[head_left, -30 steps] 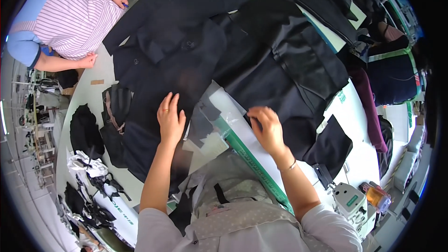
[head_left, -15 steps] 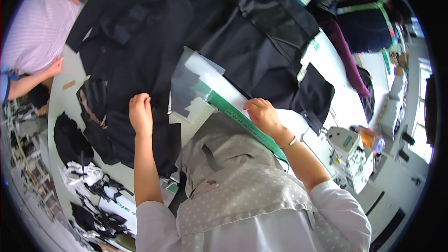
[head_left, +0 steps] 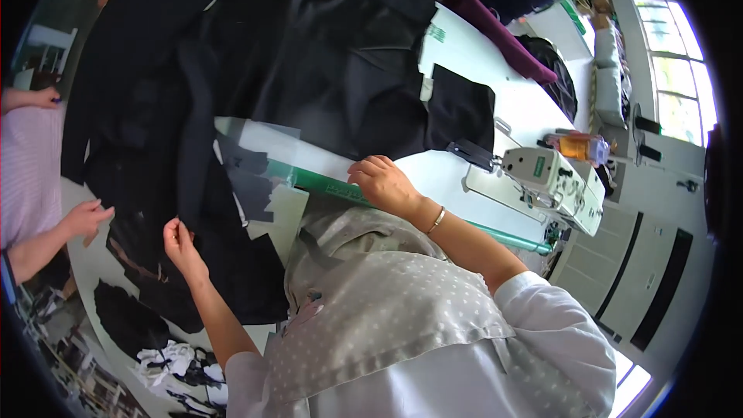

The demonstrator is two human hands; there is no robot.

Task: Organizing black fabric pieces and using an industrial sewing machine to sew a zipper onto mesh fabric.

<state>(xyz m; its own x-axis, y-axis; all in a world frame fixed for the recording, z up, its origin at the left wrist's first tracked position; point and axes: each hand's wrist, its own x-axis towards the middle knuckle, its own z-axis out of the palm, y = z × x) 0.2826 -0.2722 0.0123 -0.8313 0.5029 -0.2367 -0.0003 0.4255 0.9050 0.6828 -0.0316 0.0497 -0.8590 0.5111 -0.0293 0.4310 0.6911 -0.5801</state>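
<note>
Large black cloth pieces [head_left: 309, 54] cover much of the table. My left hand [head_left: 184, 251] is at the lower part of the left-hand black cloth [head_left: 155, 108], thumb and fingers pinched together on its fabric. My right hand [head_left: 385, 184] rests at the table's near edge, over a green strip [head_left: 329, 188]. Its fingers are loosely bent and apart, and I see nothing in them. Between my hands lie dark grey scraps [head_left: 246, 166] and a thin translucent sheet [head_left: 259, 134].
A white sewing machine [head_left: 542, 174] stands at the right, with an orange-filled clear container [head_left: 580, 147] behind it. Maroon cloth [head_left: 495, 27] lies at the far right. A co-worker's hand [head_left: 87, 220] is near the cloth at the left. White scraps [head_left: 166, 360] lie lower left.
My view has swung to the right. My left hand has moved left and nearer to me along the black cloth. The co-worker's hand has reached toward the cloth.
</note>
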